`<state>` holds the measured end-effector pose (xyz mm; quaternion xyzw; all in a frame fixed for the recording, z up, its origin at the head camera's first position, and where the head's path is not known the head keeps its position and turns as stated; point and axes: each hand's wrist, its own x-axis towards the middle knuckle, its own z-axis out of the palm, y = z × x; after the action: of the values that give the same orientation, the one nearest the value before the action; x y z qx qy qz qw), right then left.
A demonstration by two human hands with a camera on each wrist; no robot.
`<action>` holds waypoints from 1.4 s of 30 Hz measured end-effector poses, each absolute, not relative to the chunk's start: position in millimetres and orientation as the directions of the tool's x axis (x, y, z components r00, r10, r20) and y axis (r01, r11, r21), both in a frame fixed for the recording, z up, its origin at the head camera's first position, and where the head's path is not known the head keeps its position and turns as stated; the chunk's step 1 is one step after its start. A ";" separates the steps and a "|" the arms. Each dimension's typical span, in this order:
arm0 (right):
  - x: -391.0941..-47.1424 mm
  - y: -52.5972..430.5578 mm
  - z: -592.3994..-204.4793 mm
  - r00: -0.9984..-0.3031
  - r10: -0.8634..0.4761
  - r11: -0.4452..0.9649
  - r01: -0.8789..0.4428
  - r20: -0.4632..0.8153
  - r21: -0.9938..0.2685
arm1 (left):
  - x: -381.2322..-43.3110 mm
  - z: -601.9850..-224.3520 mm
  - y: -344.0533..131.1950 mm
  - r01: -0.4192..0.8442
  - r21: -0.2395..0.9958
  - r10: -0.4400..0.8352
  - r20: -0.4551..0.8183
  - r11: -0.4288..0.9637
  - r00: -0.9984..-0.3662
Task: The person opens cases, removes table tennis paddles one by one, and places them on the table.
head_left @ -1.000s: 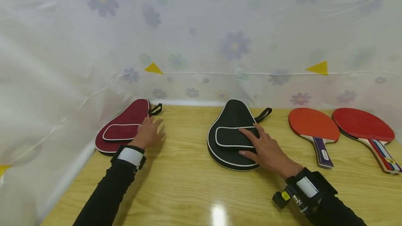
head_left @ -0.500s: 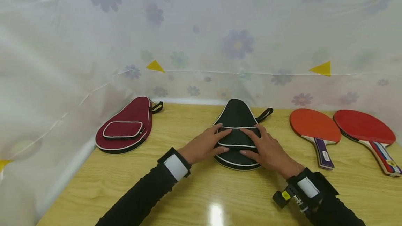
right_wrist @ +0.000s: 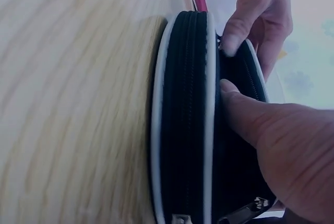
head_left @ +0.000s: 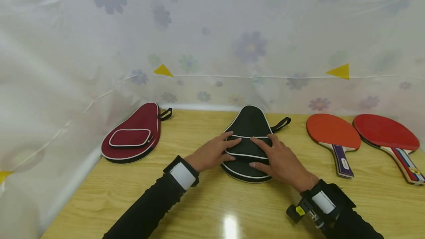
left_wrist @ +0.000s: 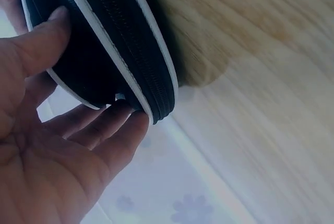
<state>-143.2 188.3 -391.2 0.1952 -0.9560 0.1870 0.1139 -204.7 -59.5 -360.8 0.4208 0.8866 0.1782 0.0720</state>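
Observation:
A black table tennis paddle case (head_left: 249, 121) with white piping lies flat on the table, its narrow end toward the wall. My left hand (head_left: 208, 155) holds the left side of its front pocket, thumb below and fingers above. On the other side my right hand (head_left: 286, 162) grips the pocket the same way. The left wrist view has the thumb (left_wrist: 49, 41) on the pocket's lower side and the fingertips along the case's piped edge. Zippers run along the case's rim (right_wrist: 182, 119) and pocket in the right wrist view; some right fingers are hidden there.
A dark red paddle case (head_left: 131, 135) lies at the left near the curtain. Two paddles lie at the right, an orange-faced one (head_left: 332, 130) and a red-faced one (head_left: 385, 130). A flowered curtain (head_left: 206, 47) stands behind the wooden table (head_left: 196, 205).
My left hand has left the red case and come right onto the black case. Between the last two frames, the black case has shifted slightly toward me under both hands.

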 end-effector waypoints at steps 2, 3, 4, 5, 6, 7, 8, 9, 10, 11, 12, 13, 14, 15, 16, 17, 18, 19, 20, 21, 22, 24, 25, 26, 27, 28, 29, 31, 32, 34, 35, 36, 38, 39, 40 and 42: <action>-141.2 186.1 -389.0 -0.896 -0.340 0.853 -0.422 0.286 -0.307 | -204.1 -361.0 -59.8 0.716 0.368 0.765 0.021 0.593 -0.644; -140.2 184.9 -387.8 -0.892 -0.347 0.853 -0.429 0.288 -0.299 | -203.7 -361.2 -59.7 0.716 0.360 0.762 0.022 0.598 -0.647; -138.9 183.8 -386.4 -0.888 -0.357 0.850 -0.438 0.291 -0.292 | -202.9 -361.2 -59.5 0.716 0.352 0.759 0.023 0.603 -0.651; -137.5 182.8 -385.2 -0.881 -0.369 0.847 -0.450 0.296 -0.282 | -202.3 -360.9 -59.4 0.713 0.343 0.755 0.020 0.611 -0.656; -136.2 181.9 -384.4 -0.873 -0.383 0.844 -0.464 0.302 -0.270 | -201.6 -360.8 -59.5 0.712 0.334 0.751 0.017 0.618 -0.660; -135.4 180.8 -384.4 -0.864 -0.398 0.840 -0.479 0.310 -0.256 | -201.7 -361.3 -59.6 0.713 0.324 0.750 0.014 0.622 -0.661; -134.3 179.7 -384.3 -0.855 -0.411 0.836 -0.492 0.318 -0.243 | -202.0 -361.7 -60.0 0.715 0.315 0.750 0.014 0.624 -0.661; -133.3 178.5 -384.4 -0.845 -0.424 0.831 -0.506 0.325 -0.231 | -202.2 -361.8 -60.7 0.716 0.306 0.749 0.015 0.627 -0.662; -132.3 177.2 -384.6 -0.838 -0.435 0.826 -0.517 0.331 -0.223 | -202.4 -361.6 -61.6 0.718 0.299 0.749 0.016 0.629 -0.662; -131.4 175.7 -384.8 -0.832 -0.443 0.823 -0.526 0.334 -0.217 | -202.9 -361.6 -62.6 0.719 0.297 0.749 0.018 0.628 -0.662; -130.7 174.3 -385.2 -0.825 -0.451 0.818 -0.535 0.339 -0.212 | -203.6 -361.7 -63.7 0.720 0.296 0.750 0.019 0.627 -0.661; -129.6 173.1 -385.3 -0.820 -0.458 0.814 -0.542 0.343 -0.209 | -204.2 -362.0 -64.6 0.721 0.298 0.751 0.020 0.626 -0.660; -128.3 172.1 -384.7 -0.819 -0.462 0.812 -0.545 0.341 -0.208 | -204.4 -361.7 -65.4 0.719 0.303 0.750 0.023 0.625 -0.661; -127.3 171.2 -384.3 -0.817 -0.466 0.809 -0.549 0.341 -0.209 | -204.7 -361.6 -66.1 0.717 0.309 0.749 0.024 0.625 -0.662; -126.8 170.5 -384.2 -0.814 -0.471 0.806 -0.554 0.340 -0.208 | -205.2 -361.8 -66.7 0.715 0.317 0.749 0.023 0.623 -0.663; -126.1 169.9 -384.1 -0.812 -0.476 0.804 -0.558 0.338 -0.206 | -206.0 -362.3 -67.4 0.712 0.325 0.748 0.023 0.622 -0.664; -125.5 169.3 -384.0 -0.810 -0.480 0.802 -0.561 0.338 -0.204 | -206.8 -362.9 -68.1 0.709 0.330 0.746 0.022 0.623 -0.666; -124.9 168.7 -383.8 -0.809 -0.484 0.802 -0.563 0.335 -0.200 | -207.7 -363.7 -68.8 0.703 0.337 0.741 0.021 0.627 -0.671; -124.6 168.1 -383.7 -0.807 -0.489 0.800 -0.567 0.332 -0.199 | -208.6 -364.3 -69.6 0.697 0.343 0.737 0.020 0.629 -0.675; -124.6 167.5 -383.6 -0.804 -0.496 0.796 -0.572 0.330 -0.199 | -209.6 -364.9 -70.4 0.691 0.350 0.733 0.019 0.632 -0.680; -124.1 167.0 -383.2 -0.803 -0.500 0.793 -0.575 0.323 -0.201 | -210.5 -365.5 -71.0 0.685 0.357 0.729 0.018 0.635 -0.684; -122.5 166.0 -381.7 -0.809 -0.505 0.789 -0.574 0.300 -0.220 | -212.0 -366.2 -72.4 0.675 0.376 0.721 0.025 0.635 -0.692; -121.8 165.5 -380.7 -0.814 -0.508 0.784 -0.573 0.284 -0.239 | -212.7 -366.6 -72.9 0.670 0.385 0.716 0.031 0.635 -0.697; -121.1 165.0 -379.4 -0.818 -0.511 0.779 -0.571 0.266 -0.260 | -213.1 -366.7 -73.4 0.665 0.394 0.712 0.039 0.634 -0.701; -120.2 164.6 -378.1 -0.823 -0.513 0.774 -0.566 0.243 -0.284 | -213.6 -367.0 -73.9 0.662 0.401 0.706 0.050 0.634 -0.706; -119.6 164.0 -376.7 -0.829 -0.515 0.769 -0.559 0.218 -0.309 | -213.9 -367.4 -74.6 0.656 0.406 0.698 0.059 0.636 -0.714; -119.4 163.5 -375.5 -0.833 -0.519 0.763 -0.553 0.193 -0.334 | -214.5 -368.1 -75.2 0.651 0.407 0.689 0.071 0.641 -0.721; -118.9 162.3 -373.0 -0.836 -0.529 0.749 -0.540 0.144 -0.385 | -215.2 -368.8 -76.2 0.641 0.404 0.668 0.093 0.652 -0.738; -118.8 161.6 -372.0 -0.835 -0.536 0.742 -0.536 0.124 -0.402 | -215.7 -369.2 -76.6 0.636 0.401 0.658 0.102 0.659 -0.746; -118.3 160.0 -370.2 -0.832 -0.546 0.732 -0.530 0.095 -0.429 | -216.9 -369.7 -76.7 0.627 0.392 0.639 0.119 0.673 -0.760; -117.9 159.2 -369.6 -0.829 -0.552 0.727 -0.532 0.090 -0.435 | -217.5 -369.9 -76.6 0.621 0.389 0.629 0.127 0.680 -0.767; -117.5 158.2 -369.1 -0.825 -0.559 0.722 -0.536 0.089 -0.438 | -217.7 -369.7 -76.3 0.614 0.387 0.617 0.133 0.688 -0.776; -117.0 155.9 -368.8 -0.812 -0.573 0.709 -0.559 0.111 -0.430 | -218.5 -370.2 -75.1 0.595 0.371 0.589 0.145 0.713 -0.795; -116.8 154.9 -368.9 -0.806 -0.579 0.704 -0.572 0.127 -0.422 | -218.1 -370.2 -74.5 0.583 0.362 0.572 0.151 0.727 -0.806; -116.6 153.8 -369.0 -0.800 -0.583 0.699 -0.584 0.145 -0.414 | -217.3 -370.6 -73.8 0.572 0.352 0.553 0.163 0.741 -0.817; -116.2 151.9 -369.9 -0.792 -0.585 0.694 -0.602 0.178 -0.395 | -213.8 -371.4 -72.3 0.548 0.323 0.512 0.196 0.771 -0.836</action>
<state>-116.2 151.9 -369.9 0.3223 -0.9202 0.2213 0.0193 -213.8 -72.3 -371.4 0.2820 0.9399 0.1864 -0.0485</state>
